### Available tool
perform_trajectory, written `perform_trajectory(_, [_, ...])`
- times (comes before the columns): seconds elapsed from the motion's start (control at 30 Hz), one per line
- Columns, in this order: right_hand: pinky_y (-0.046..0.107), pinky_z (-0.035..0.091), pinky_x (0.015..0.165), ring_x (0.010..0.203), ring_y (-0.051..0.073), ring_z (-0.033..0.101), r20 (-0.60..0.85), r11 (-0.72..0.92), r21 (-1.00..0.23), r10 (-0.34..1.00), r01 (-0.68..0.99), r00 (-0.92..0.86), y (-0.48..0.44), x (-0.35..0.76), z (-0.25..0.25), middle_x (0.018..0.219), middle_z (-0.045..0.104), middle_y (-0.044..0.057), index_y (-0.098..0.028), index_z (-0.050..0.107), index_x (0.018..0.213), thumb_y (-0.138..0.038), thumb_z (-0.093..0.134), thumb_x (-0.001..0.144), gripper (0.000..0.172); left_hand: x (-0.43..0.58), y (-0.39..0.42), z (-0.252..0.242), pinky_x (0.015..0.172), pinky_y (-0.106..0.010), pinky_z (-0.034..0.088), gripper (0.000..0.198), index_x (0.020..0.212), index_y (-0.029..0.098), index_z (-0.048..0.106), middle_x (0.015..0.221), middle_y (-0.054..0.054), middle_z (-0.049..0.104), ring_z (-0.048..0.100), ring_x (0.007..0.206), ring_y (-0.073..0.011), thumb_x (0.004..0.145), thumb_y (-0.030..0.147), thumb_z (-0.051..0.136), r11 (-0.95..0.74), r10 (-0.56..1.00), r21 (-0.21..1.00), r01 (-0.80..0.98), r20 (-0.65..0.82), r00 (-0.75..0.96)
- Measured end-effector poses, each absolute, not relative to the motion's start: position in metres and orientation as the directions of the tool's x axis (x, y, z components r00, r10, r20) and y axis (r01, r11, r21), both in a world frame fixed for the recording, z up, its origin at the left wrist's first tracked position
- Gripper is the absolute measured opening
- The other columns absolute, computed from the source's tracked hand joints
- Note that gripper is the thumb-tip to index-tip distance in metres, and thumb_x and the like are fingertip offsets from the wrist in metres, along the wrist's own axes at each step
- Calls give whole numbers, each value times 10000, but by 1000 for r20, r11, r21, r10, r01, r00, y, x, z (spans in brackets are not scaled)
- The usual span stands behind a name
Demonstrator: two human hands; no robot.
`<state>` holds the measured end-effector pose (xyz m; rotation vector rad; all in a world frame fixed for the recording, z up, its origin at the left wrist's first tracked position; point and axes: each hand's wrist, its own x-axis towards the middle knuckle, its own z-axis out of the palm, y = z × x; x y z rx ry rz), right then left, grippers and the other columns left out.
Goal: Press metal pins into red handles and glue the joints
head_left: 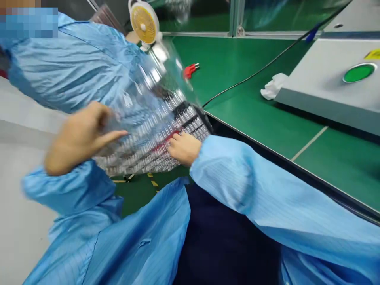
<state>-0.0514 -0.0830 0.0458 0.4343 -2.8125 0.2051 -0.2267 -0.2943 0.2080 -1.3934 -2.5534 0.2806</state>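
A clear plastic blister tray (145, 130) with many small pockets is tilted in front of me, partly blurred by motion. My left hand (83, 134) is at its left side, thumb and fingers closing on the edge. On its near right side, the curled fingers of my right hand (184, 148) grip the pocketed part. A smooth, see-through sheet portion (166, 59) rises at the far end. Something red shows through the pockets beside my right fingers; I cannot make out what it is.
A person in a blue smock (89, 63) is close by at the far left. The green bench (237, 63) holds a yellow-and-white fan (144, 23), a red plug (190, 70), a black cable (252, 78), crumpled white tissue (274, 86) and a grey machine with a green button (359, 73).
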Motion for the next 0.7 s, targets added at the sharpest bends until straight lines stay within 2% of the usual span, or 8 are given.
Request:
perform_trajectory(0.07, [367,503,879,1037,249,654,177,949,-206,-202,-237,-963,-70,-15,10,977,730,148,-117,759,947,-129,549,1077,247,-226,-265,136,1003,-365,555,402,1189,189,562,1055,1,608,679,1022,-218,983,506,699,570,793,-202,797,-120,-597])
perform_trajectory(0.13, [372,528,896,1065,261,672,75,954,-277,-100,-117,-992,-54,30,-26,1016,746,153,-129,776,991,-187,619,1061,182,-224,-239,58,955,-350,558,249,1150,181,598,1097,-44,663,698,1046,-246,958,285,717,610,742,-181,772,-210,-636])
perform_trajectory(0.2, [394,557,942,1106,279,691,20,947,-317,53,44,-998,-40,74,-61,1093,766,157,-137,794,1039,-234,660,1044,165,-221,-223,-14,916,-345,566,195,1130,174,630,1106,-76,696,716,1047,-257,954,200,709,649,689,-169,741,-283,-668])
perform_trajectory(0.3, [447,549,1095,1285,294,672,84,916,-368,206,162,-975,-29,122,-103,1270,769,151,-160,802,1200,-231,538,1094,293,-223,-216,-91,927,-381,591,189,1157,163,672,1147,-85,720,723,1062,-252,991,234,728,694,625,-162,702,-348,-698])
perform_trajectory(0.37, [488,513,1177,1403,293,620,134,907,-384,243,175,-961,-29,138,-120,1371,747,137,-188,777,1316,-220,458,1112,380,-231,-217,-119,967,-434,601,240,1214,158,681,1203,-87,720,713,1092,-252,1035,314,717,724,588,-166,669,-358,-725])
perform_trajectory(0.47, [517,487,1223,1460,289,588,133,893,-391,294,223,-946,-34,140,-129,1415,734,133,-204,757,1376,-196,447,1100,416,-250,-219,-137,1030,-480,584,324,1299,155,660,1285,-116,709,694,1183,-284,1041,346,703,753,560,-165,637,-347,-752])
perform_trajectory(0.57, [524,492,1223,1459,301,588,109,884,-389,323,259,-940,-39,132,-127,1397,740,156,-189,773,1341,-180,501,1081,377,-265,-217,-144,1051,-520,569,429,1365,125,613,1314,-206,705,669,1273,-382,983,301,698,759,562,-150,634,-340,-754])
perform_trajectory(0.7, [524,516,1195,1445,317,587,132,893,-375,316,248,-939,-39,130,-126,1381,736,179,-165,787,1274,-167,570,1062,303,-275,-214,-155,1012,-599,572,507,1397,46,565,1285,-312,695,671,1255,-484,944,264,638,770,553,-145,621,-334,-763])
